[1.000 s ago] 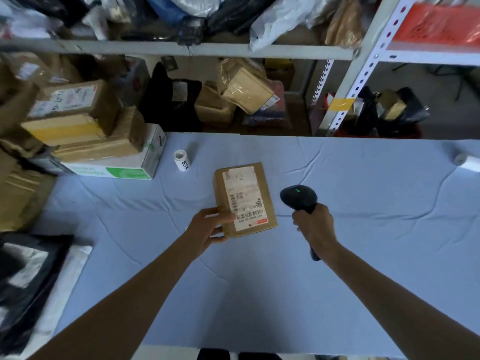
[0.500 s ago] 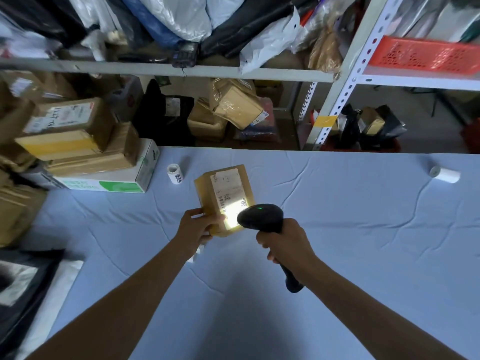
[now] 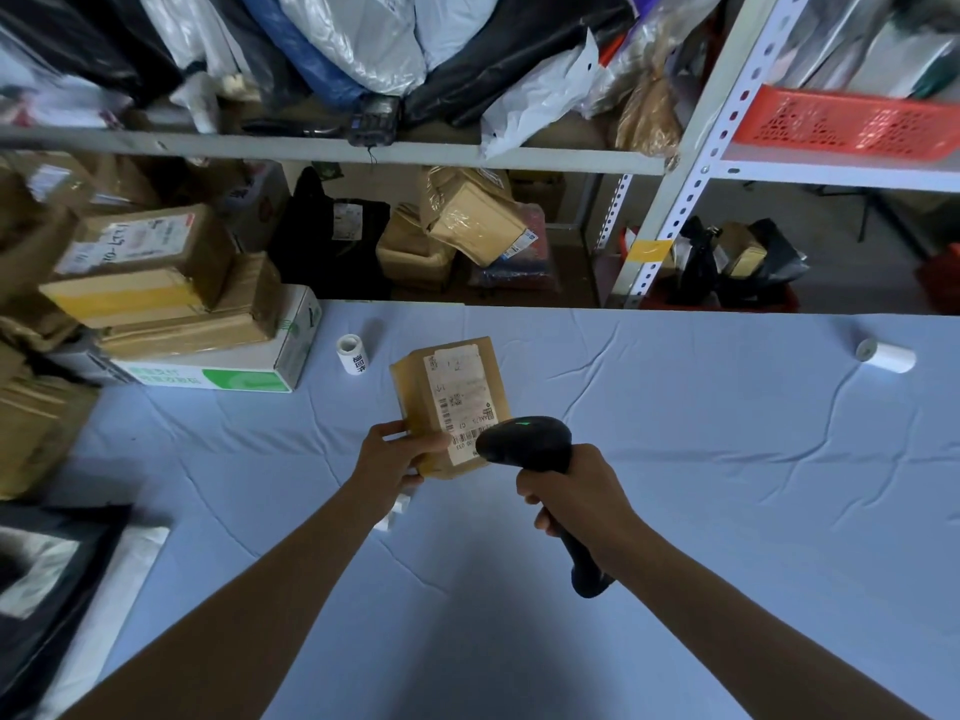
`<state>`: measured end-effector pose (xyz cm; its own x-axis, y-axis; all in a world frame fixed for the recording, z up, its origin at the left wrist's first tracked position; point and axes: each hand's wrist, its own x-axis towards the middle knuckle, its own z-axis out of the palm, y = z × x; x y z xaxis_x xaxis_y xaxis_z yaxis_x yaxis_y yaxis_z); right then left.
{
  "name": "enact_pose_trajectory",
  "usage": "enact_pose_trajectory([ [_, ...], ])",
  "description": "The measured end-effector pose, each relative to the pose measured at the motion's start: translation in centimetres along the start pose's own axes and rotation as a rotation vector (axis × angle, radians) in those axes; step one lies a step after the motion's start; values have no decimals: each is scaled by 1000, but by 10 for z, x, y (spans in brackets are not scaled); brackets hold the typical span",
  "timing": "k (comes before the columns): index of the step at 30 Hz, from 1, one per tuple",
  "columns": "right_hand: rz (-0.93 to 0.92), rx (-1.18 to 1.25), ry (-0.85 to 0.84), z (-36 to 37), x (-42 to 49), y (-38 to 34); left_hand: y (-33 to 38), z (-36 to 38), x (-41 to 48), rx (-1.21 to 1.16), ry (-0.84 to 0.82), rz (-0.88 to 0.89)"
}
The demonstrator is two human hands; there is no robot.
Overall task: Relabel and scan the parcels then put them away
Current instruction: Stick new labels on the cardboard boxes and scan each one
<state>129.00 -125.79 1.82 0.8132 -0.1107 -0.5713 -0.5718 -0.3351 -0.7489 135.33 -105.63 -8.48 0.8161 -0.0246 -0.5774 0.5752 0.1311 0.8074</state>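
A small brown cardboard parcel (image 3: pixel 410 387) with a white shipping label (image 3: pixel 457 392) on top is lifted above the blue-covered table (image 3: pixel 675 459). My left hand (image 3: pixel 395 454) grips its near left corner, thumb on the top face. My right hand (image 3: pixel 576 491) holds a black handheld barcode scanner (image 3: pixel 524 441) by its grip. The scanner's head, with a small green light, sits just over the label's near right corner and hides part of the barcode.
A small label roll (image 3: pixel 352 354) stands behind the parcel; a bigger white roll (image 3: pixel 888 357) lies far right. Stacked boxes (image 3: pixel 171 304) crowd the table's left end, dark bags (image 3: pixel 47 579) lie near left. Metal shelving (image 3: pixel 670 200) packed with parcels runs behind.
The scanner moved left from beside the parcel to over its label. Its bright light lit the label half a second ago and is off now. The view tilted up.
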Motion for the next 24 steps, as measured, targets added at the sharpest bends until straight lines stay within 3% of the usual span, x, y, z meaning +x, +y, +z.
enact_pose_trajectory([
  [9, -9, 3, -17, 1, -5, -2, 0, 2, -3, -38, 46, -11],
  [24, -40, -23, 4, -1, -3, -9, 5, -3, -10, 111, -49, -2],
])
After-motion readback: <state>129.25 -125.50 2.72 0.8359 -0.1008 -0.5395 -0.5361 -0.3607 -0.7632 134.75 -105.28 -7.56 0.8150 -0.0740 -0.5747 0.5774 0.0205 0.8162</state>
